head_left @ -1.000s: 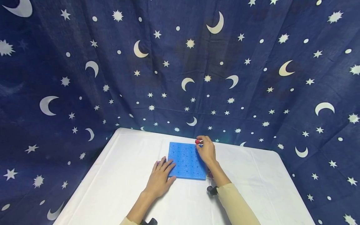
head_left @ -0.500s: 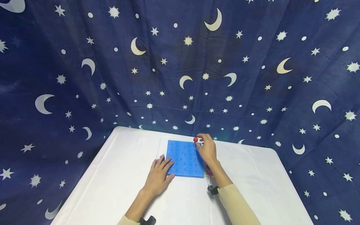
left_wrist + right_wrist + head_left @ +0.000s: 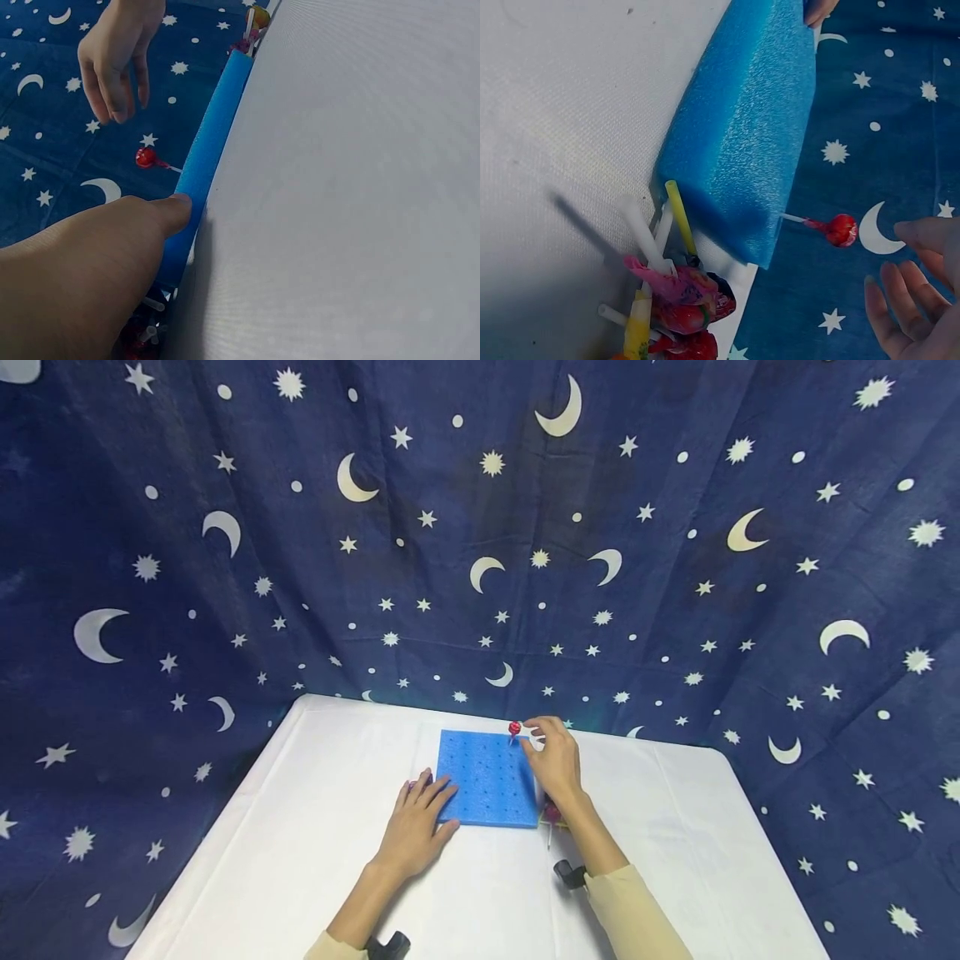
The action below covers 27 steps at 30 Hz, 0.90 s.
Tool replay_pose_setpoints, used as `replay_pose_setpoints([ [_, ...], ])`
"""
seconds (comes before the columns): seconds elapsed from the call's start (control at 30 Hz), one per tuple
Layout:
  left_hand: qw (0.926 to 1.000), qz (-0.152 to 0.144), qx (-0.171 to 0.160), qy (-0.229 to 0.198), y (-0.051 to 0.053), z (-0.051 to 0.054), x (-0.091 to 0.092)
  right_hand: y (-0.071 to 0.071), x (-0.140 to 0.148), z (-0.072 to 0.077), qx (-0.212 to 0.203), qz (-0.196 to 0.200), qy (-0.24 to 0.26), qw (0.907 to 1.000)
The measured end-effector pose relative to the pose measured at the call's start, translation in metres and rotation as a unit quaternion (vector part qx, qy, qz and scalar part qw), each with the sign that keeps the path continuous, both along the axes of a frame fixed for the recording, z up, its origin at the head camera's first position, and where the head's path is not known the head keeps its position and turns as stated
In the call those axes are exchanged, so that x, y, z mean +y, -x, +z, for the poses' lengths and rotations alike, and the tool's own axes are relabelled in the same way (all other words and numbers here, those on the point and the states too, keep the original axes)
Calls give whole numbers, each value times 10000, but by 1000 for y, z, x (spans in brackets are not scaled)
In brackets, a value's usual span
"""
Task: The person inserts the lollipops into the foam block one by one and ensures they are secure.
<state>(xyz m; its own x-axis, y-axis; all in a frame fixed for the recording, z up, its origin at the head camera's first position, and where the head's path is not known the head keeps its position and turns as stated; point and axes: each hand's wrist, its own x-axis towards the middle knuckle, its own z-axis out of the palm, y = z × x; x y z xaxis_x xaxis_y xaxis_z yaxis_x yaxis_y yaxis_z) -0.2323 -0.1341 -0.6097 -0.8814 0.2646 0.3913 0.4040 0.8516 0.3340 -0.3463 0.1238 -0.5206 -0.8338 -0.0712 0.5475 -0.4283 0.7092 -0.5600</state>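
Blue foam board (image 3: pixel 487 777), dotted w/ small holes, lies flat on the white-covered worktop (image 3: pixel 675 827). One red lollipop (image 3: pixel 514 727) stands in it by its stick, close to the far edge toward the right corner. Person's R hand (image 3: pixel 557 760) is just beside that lollipop but not touching – fingers loosely bent, thumb apart, nothing held. L hand (image 3: pixel 411 835) rests at the board's left edge, fingers spread, thumb against the near side – no grip on anything. More wrapped lollipops (image 3: pixel 682 300) lie in a heap by the board's right side, sticks pointing various ways. Other sweets (image 3: pixel 142 337) sit under/near the L hand, prob. lollipops too, though it's dark there. Navy moon-and-star curtain (image 3: pixel 420 560) behind.
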Motion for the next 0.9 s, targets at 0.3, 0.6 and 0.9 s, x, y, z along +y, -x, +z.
replay_pose_setpoints([
  [0.3,10000,15,-16,-3,-1,0,1,-18,7,6,-44,-95,-18,9999],
  [0.6,10000,-8,-19,-17,0,0,0,-30,27,1,-425,-311,76,9986],
  [0.9,10000,-17,17,-46,1,-2,0,-38,43,-8,-649,-476,-274,9964],
])
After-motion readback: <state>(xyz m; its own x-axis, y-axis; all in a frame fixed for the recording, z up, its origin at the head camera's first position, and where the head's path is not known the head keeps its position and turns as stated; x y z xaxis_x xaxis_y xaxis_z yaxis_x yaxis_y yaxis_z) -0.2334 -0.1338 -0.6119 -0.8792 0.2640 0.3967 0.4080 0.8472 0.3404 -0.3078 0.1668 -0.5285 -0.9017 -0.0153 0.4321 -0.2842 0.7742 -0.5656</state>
